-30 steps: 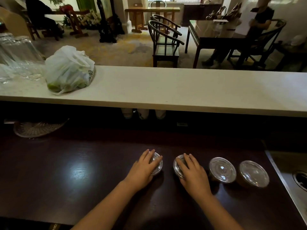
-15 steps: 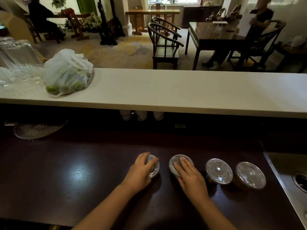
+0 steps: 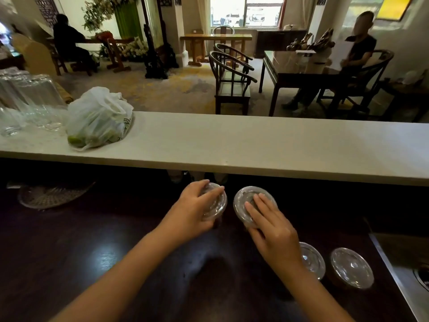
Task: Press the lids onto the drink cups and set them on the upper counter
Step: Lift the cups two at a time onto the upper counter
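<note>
In the head view, both forearms reach up from the bottom edge. At centre frame, the left hand (image 3: 192,211) curls over a lidded cup (image 3: 214,202), fingers closed around its lid, and the right hand (image 3: 272,231) lies with fingers spread atop a second lidded cup (image 3: 243,201). Two more lidded cups (image 3: 351,267) stand on the dark desk (image 3: 69,252) at lower right, below the pale upper counter (image 3: 255,142).

From my feed I can't read any text, label, brand or number anywhere. The white plastic bag (image 3: 98,117) near the left end of the upper counter (image 3: 255,145) carries a dark printed patch on the side facing its near edge, but it is too crumpled and small to make out. The clear lids (image 3: 351,267) near the table's right edge show no print.
</note>
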Demonstrator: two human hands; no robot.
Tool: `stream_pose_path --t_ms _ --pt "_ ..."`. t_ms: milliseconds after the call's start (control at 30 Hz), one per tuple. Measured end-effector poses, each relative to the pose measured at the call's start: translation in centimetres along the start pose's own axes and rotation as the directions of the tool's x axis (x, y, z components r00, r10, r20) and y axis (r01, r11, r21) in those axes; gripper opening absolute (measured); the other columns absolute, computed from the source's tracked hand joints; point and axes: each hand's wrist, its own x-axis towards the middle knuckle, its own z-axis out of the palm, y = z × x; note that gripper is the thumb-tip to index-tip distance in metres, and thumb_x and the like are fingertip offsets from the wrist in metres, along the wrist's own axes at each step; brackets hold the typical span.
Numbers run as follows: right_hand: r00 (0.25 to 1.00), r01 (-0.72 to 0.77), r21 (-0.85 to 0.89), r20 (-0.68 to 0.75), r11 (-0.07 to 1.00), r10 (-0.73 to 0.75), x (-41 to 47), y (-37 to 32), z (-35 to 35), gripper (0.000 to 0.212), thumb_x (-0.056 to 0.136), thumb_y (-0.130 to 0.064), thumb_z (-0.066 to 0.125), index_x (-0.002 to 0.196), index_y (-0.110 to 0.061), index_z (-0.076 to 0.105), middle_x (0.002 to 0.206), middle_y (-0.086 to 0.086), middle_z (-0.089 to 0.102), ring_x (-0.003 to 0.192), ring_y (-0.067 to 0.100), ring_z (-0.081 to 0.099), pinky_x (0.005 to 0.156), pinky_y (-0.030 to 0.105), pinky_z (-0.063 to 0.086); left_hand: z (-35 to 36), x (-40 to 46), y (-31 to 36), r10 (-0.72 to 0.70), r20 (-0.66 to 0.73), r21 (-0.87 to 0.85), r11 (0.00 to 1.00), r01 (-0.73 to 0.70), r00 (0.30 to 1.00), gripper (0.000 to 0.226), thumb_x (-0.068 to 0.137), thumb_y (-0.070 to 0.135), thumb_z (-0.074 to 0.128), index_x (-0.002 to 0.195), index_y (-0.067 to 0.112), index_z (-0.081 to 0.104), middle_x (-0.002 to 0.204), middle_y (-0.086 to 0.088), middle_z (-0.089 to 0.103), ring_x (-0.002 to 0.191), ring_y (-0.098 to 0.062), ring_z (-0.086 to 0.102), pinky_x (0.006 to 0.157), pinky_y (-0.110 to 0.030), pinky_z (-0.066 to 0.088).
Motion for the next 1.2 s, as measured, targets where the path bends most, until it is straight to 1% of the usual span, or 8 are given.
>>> stream_pose_path --t_ms 67,167,333,700,867,933,1067,1200 --pt "0.999 0.021 -0.017 -0.047 1.000 -0.022 3.5 -0.3 -1.3 0.037 0.084 -0.019 0.057 0.119 -0.009 0.061 0.126 0.012 0.058 0.123 0.023 0.049 0.099 0.032 0.042 -2.7 2.2 0.7 0.017 -0.026 0.013 1.000 -0.016 1.000 0.074 0.067 0.017 0.074 0.134 0.028 0.045 0.139 -0.017 0.038 0.129 -0.030 0.035 0.103 -0.030 0.029" --pt "0.997 0.048 -0.041 -0.061 0.998 -0.051 8.1 0.2 -2.2 0.038 0.085 -0.019 0.060 0.120 -0.007 0.060 0.126 0.014 0.059 0.123 0.025 0.049 0.100 0.036 0.042 -5.4 5.9 0.8 0.033 -0.032 0.060 0.998 -0.031 0.999 0.072 0.070 0.025 0.075 0.135 0.033 0.042 0.142 -0.012 0.036 0.132 -0.025 0.031 0.108 -0.039 0.030" --pt "1.000 0.024 -0.090 -0.011 0.996 -0.025 14.3 2.6 -1.4 0.048 0.071 -0.008 0.078 0.116 -0.007 0.063 0.122 0.015 0.062 0.117 0.028 0.054 0.089 0.040 0.050 -6.6 12.1 -0.8 -0.005 -0.015 0.139 0.990 0.007 1.000 0.072 0.071 0.028 0.073 0.135 0.035 0.040 0.143 -0.012 0.037 0.132 -0.026 0.030 0.107 -0.046 0.032" --pt "0.986 -0.091 -0.101 0.128 0.991 0.104 21.5 8.5 4.9 0.044 0.072 -0.011 0.075 0.114 -0.013 0.065 0.120 0.007 0.064 0.115 0.027 0.055 0.086 0.037 0.050 -5.0 21.6 -5.7 -0.154 0.058 0.180 0.973 0.141 0.986 0.070 0.072 0.024 0.070 0.136 0.028 0.042 0.141 -0.014 0.039 0.129 -0.029 0.034 0.107 -0.039 0.032" --pt "0.981 -0.106 -0.099 0.153 0.989 0.121 23.1 10.3 7.0 0.042 0.077 -0.015 0.071 0.118 -0.014 0.063 0.125 0.006 0.061 0.121 0.025 0.050 0.091 0.036 0.047 -4.2 23.6 -7.7 -0.148 0.028 0.148 0.979 0.142 0.989 0.068 0.070 0.027 0.070 0.133 0.026 0.046 0.131 -0.014 0.048 0.121 -0.031 0.043 0.101 -0.038 0.038" --pt "0.977 -0.116 -0.101 0.165 0.988 0.132 23.3 10.5 7.4 0.043 0.077 -0.015 0.071 0.119 -0.014 0.062 0.126 0.007 0.060 0.121 0.025 0.050 0.093 0.037 0.045 -3.8 23.9 -8.0 -0.146 0.011 0.128 0.981 0.144 0.989 0.065 0.073 0.028 0.069 0.133 0.024 0.046 0.134 -0.014 0.046 0.124 -0.030 0.040 0.102 -0.036 0.035" --pt "0.984 -0.087 -0.096 0.150 0.992 0.100 23.3 10.6 7.6 0.044 0.072 -0.010 0.075 0.115 -0.011 0.065 0.120 0.009 0.064 0.115 0.028 0.055 0.087 0.038 0.049 -3.0 23.9 -8.1 -0.111 -0.013 0.124 0.986 0.112 0.994 0.061 0.077 0.024 0.068 0.134 0.023 0.044 0.146 -0.011 0.035 0.133 -0.027 0.030 0.107 -0.038 0.029" --pt "0.985 -0.083 -0.079 0.147 0.993 0.094 23.4 10.4 7.7 0.045 0.070 -0.009 0.078 0.113 -0.010 0.066 0.117 0.009 0.065 0.112 0.028 0.056 0.084 0.039 0.051 -2.2 22.6 -8.4 -0.006 -0.142 0.173 0.984 0.030 0.990 0.058 0.076 0.016 0.071 0.130 0.019 0.050 0.140 -0.010 0.042 0.125 -0.028 0.041 0.099 -0.039 0.039"
